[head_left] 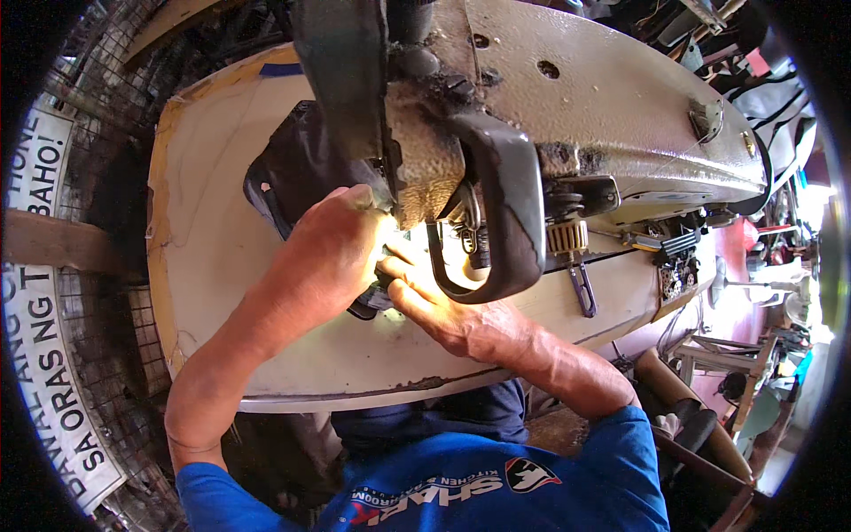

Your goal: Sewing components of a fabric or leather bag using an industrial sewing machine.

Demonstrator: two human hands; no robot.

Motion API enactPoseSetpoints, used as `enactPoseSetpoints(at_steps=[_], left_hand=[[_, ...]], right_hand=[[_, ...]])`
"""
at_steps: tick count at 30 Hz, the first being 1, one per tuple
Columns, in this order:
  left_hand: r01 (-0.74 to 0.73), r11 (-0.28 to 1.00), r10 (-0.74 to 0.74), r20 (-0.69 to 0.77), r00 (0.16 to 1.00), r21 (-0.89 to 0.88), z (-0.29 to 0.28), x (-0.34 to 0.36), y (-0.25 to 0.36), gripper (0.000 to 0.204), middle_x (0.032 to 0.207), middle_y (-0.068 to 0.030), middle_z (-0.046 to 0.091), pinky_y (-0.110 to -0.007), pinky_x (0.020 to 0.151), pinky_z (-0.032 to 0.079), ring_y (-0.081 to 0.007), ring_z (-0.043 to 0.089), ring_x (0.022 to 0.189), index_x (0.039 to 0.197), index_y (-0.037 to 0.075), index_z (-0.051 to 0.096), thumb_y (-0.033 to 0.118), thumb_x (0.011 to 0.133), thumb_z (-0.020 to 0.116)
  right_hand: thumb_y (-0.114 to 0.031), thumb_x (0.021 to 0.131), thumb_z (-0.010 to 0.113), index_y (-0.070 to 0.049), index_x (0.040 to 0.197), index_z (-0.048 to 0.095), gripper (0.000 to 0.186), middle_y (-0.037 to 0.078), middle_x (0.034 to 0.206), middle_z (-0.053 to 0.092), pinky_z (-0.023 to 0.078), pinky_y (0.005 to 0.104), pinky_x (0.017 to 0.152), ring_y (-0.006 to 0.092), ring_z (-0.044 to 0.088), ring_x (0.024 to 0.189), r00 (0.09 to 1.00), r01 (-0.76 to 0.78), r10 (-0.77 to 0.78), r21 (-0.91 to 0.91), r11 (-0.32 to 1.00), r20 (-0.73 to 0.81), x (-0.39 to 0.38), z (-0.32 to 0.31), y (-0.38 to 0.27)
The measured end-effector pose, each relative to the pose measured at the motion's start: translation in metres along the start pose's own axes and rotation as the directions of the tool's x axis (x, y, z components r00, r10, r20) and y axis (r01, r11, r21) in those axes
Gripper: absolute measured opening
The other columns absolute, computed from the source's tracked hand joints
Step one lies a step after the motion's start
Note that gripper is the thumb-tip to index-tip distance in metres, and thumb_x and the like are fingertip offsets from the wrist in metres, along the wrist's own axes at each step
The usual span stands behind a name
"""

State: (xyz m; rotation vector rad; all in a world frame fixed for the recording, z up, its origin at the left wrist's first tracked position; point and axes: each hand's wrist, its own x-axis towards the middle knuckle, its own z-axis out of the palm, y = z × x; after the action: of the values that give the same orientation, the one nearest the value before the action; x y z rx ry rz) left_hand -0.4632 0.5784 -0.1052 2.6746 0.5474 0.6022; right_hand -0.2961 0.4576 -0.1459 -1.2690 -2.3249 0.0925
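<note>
A worn, cream-coloured sewing machine (567,106) reaches over the table, and a lamp glow lights its needle area. Under its head lies a piece of dark, smooth, leather-like material (306,168), spread to the left and partly covered by my left hand (337,253). That hand is closed, its fingers curled on the material beside the needle area. My right hand (456,319) comes in from the right, in front of the machine's black loop-shaped guard (523,204). Its bent fingertips pinch the material's near edge close to the left fingers. Exactly what lies between the fingertips is partly hidden.
The pale sewing table (213,257) has a chipped front edge. A small purple-grey hand tool (582,288) lies to the right, near several bobbin-like metal parts (678,275). Wire mesh and a lettered sign (71,355) stand at left; a wooden stand (722,355) is at right.
</note>
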Motion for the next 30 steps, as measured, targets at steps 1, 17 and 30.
enactPoseSetpoints(at_steps=[1,17,30], left_hand=[[-0.002,1.000,0.002,0.002,1.000,0.002,-0.003,0.002,0.002,0.013,0.089,-0.0185,0.063,-0.047,0.078,0.051,-0.0388,0.061,0.087,0.089,-0.001,0.063,-0.002,0.075,0.061],[0.102,0.994,-0.090,0.238,0.967,-0.036,0.012,-0.014,0.003,0.028,0.099,-0.0160,0.056,-0.043,0.086,0.047,-0.0338,0.054,0.094,0.099,0.002,0.063,-0.004,0.072,0.064],[0.177,0.975,-0.168,0.072,0.983,-0.135,0.029,-0.016,0.007,0.025,0.096,-0.0159,0.057,-0.044,0.088,0.047,-0.0353,0.056,0.096,0.097,0.001,0.063,-0.001,0.072,0.066]], right_hand=[[-0.015,0.087,0.055,-0.002,0.112,0.055,0.028,0.019,0.123,0.060,0.056,0.0372,0.067,0.0267,0.065,0.094,1.000,-0.001,0.001,0.001,1.000,-0.003,0.000,-0.001,0.000],[-0.012,0.087,0.056,-0.004,0.109,0.051,0.024,0.020,0.130,0.055,0.056,0.0356,0.065,0.0269,0.066,0.084,0.991,-0.094,0.084,0.095,0.991,0.103,-0.002,-0.002,-0.005],[-0.008,0.083,0.057,-0.004,0.112,0.052,0.029,0.017,0.132,0.057,0.055,0.0370,0.065,0.0260,0.067,0.081,0.992,-0.130,0.129,0.073,0.989,0.011,-0.004,0.001,-0.003]])
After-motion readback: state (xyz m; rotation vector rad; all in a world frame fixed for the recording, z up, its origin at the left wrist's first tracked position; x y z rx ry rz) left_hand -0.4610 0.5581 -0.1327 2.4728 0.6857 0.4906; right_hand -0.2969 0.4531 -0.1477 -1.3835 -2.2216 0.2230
